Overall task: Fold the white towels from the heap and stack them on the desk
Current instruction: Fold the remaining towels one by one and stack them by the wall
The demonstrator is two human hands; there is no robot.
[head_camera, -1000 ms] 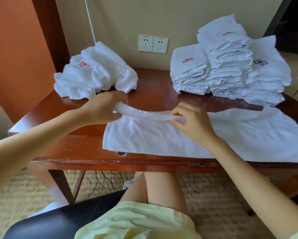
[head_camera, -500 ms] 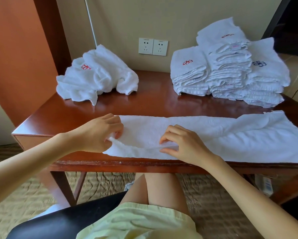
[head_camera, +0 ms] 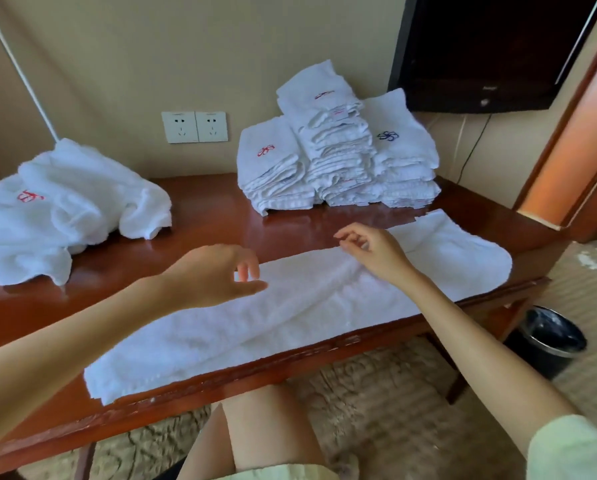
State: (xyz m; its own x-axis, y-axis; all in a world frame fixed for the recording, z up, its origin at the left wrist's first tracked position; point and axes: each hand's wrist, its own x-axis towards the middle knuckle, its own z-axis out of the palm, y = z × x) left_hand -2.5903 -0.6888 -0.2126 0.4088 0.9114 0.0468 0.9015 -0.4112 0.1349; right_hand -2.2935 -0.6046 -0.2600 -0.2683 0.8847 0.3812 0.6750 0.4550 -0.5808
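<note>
A person's left hand [head_camera: 217, 271] and right hand [head_camera: 376, 251] hover loose-fingered, holding nothing, over a long folded towel [head_camera: 290, 306] lying along the desk [head_camera: 214, 213] front; unfolded heap [head_camera: 65, 209] at ten o'clock; folded stack [head_camera: 338, 157] at one o'clock.

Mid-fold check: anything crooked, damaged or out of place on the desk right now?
The spread towel is not flat: a ridge bunches by the right hand, and its far right end flares wider. The tallest folded stack has ragged, uneven edges. The desk looks chipped along its front edge.
</note>
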